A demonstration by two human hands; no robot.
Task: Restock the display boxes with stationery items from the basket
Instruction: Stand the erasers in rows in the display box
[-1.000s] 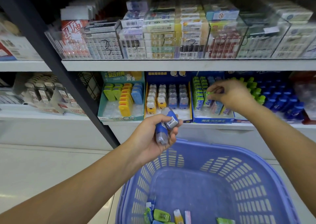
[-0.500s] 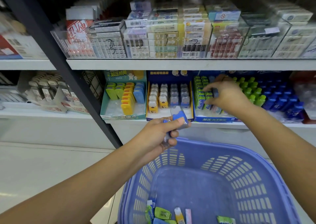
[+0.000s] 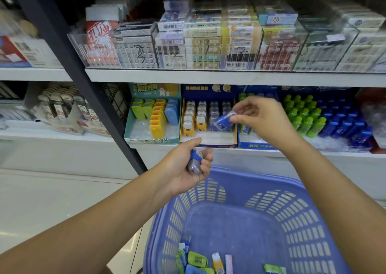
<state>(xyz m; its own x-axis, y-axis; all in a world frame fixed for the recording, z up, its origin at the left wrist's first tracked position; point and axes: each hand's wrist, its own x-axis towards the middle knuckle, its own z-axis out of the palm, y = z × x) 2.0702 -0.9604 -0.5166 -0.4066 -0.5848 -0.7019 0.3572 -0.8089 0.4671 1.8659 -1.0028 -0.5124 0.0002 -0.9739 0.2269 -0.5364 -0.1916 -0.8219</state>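
Head view: my right hand (image 3: 261, 119) pinches a blue correction tape (image 3: 224, 121) over the yellow display box (image 3: 208, 142). My left hand (image 3: 186, 167) clasps another blue one (image 3: 195, 158) above the near basket (image 3: 240, 181).

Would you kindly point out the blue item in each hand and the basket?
Right hand's blue item (image 3: 224, 120), head view, on its blue body.
Left hand's blue item (image 3: 196, 156), head view, on its blue upper end.
Basket (image 3: 271, 181), head view, on its far rim.

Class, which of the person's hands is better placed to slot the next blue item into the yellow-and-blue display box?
Right hand: it holds a blue item directly over the box; the left hand is lower, outside.
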